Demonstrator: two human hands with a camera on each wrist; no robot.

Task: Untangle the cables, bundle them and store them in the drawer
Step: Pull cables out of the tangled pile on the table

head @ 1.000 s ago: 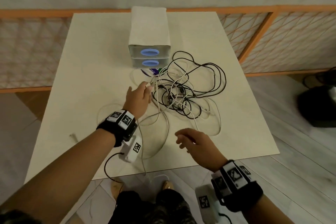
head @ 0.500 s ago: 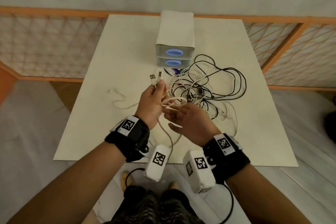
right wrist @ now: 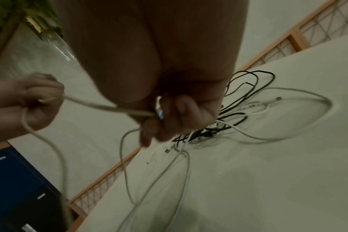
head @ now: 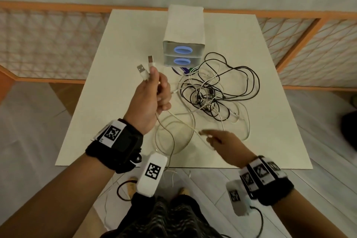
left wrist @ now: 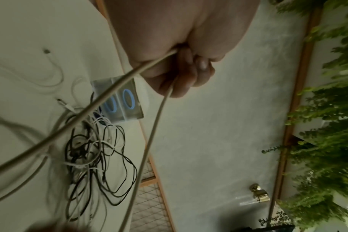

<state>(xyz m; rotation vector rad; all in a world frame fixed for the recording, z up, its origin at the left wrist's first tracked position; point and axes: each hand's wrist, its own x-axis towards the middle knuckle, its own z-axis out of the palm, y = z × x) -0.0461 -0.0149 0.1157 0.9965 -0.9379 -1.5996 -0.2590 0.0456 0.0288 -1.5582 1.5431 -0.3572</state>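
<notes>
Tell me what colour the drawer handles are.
Blue: both oval handles on the drawer unit are blue rings, clearest in the head view.

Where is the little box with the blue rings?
In the head view, the small grey two-drawer box stands at the table's far middle, just behind the tangled black and white cables.

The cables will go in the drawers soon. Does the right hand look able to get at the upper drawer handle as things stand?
Probably not at once: the right hand grips the white cable and would have to drop it. Otherwise the upper handle faces the person, nothing in front of it.
</notes>
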